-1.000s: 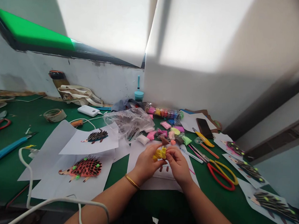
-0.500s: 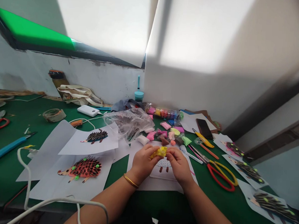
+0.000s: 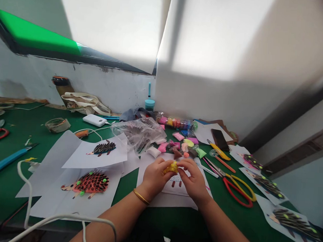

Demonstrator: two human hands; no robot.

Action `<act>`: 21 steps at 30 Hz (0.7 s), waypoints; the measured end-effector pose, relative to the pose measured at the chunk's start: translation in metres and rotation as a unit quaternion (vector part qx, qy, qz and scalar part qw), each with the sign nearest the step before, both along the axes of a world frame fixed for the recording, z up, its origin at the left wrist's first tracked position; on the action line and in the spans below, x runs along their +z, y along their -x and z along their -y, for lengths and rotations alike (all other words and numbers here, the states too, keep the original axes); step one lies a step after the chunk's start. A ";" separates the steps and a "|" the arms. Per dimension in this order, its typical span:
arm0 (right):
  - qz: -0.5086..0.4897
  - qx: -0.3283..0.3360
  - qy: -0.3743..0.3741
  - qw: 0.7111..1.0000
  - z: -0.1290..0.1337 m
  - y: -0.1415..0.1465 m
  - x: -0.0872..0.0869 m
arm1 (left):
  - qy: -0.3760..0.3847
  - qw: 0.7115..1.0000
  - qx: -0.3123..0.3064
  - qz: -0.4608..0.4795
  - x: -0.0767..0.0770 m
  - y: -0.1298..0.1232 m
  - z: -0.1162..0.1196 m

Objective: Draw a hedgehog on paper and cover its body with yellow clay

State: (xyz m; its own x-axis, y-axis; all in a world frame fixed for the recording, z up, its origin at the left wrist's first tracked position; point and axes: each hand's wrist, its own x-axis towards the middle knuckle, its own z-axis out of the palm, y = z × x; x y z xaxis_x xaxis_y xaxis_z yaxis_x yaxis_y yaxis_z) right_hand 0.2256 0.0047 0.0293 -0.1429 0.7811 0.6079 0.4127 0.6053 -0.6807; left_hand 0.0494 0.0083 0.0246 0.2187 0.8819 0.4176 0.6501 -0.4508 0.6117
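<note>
Pinching a yellow lump (image 3: pixel 171 167) between the fingers (image 3: pixel 185 164) of left hand (image 3: pixel 153 176) and right hand (image 3: pixel 194 181) above a drawing (image 3: pixel 177 178); best worked lightly and evenly.

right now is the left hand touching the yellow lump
Touching. The head view shows it: the left hand has fingers over the yellow lump and thumb against its near side.
</note>
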 end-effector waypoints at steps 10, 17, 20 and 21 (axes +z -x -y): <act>0.066 0.017 0.035 0.997 -0.005 -0.010 0.002 | -0.008 1.000 -0.011 0.011 -0.002 0.001 -0.001; 0.155 0.084 0.025 0.984 -0.001 -0.019 0.018 | -0.009 0.999 -0.029 -0.033 -0.003 0.002 0.000; 0.088 0.080 0.079 0.990 0.003 -0.024 0.024 | -0.001 0.999 -0.036 -0.004 0.001 0.001 0.001; 0.066 0.066 0.089 0.992 0.004 -0.025 0.025 | 0.001 0.999 -0.038 0.008 0.002 0.001 0.001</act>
